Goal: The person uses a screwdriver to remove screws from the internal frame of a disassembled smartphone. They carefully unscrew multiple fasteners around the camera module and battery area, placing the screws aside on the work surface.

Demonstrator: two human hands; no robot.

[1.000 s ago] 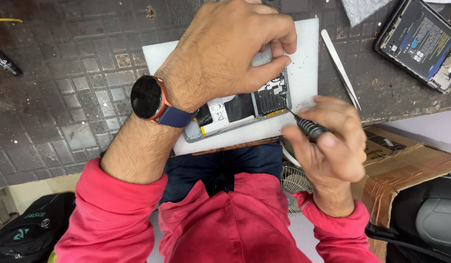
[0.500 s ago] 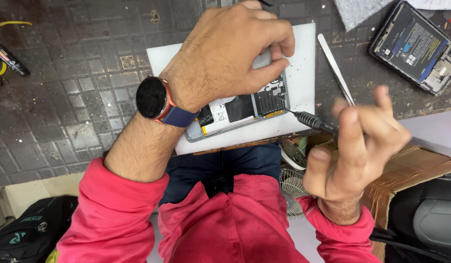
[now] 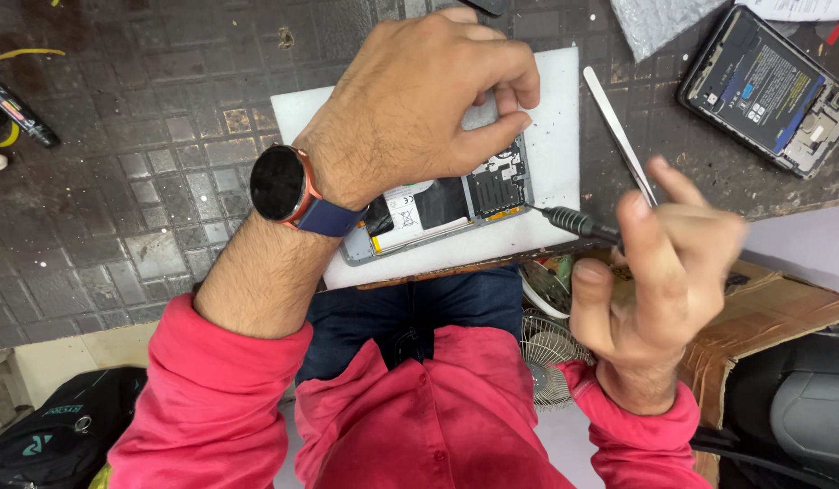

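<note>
My left hand (image 3: 410, 109), with a round black watch (image 3: 279, 184) on its wrist, presses down on an opened phone (image 3: 447, 204) whose battery and circuit board show. The phone lies on a white mat (image 3: 555, 118). A black-handled screwdriver (image 3: 569, 220) points its tip at the phone's right end. Its handle runs behind the fingers of my right hand (image 3: 664, 281). That hand is raised at the table's edge, blurred, with its fingers loosely spread. Whether it grips the handle is hidden.
Metal tweezers (image 3: 614, 131) lie to the right of the mat. A second opened phone (image 3: 768, 86) sits at the far right by bubble wrap (image 3: 660, 18). A marker (image 3: 16, 113) lies at the left. Below the table are a small fan (image 3: 551, 353), a cardboard box (image 3: 764, 308) and a black bag (image 3: 57, 435).
My right hand went from a tight grip on the screwdriver to loose, spread fingers and moved right, away from the phone. My left hand stayed on the phone.
</note>
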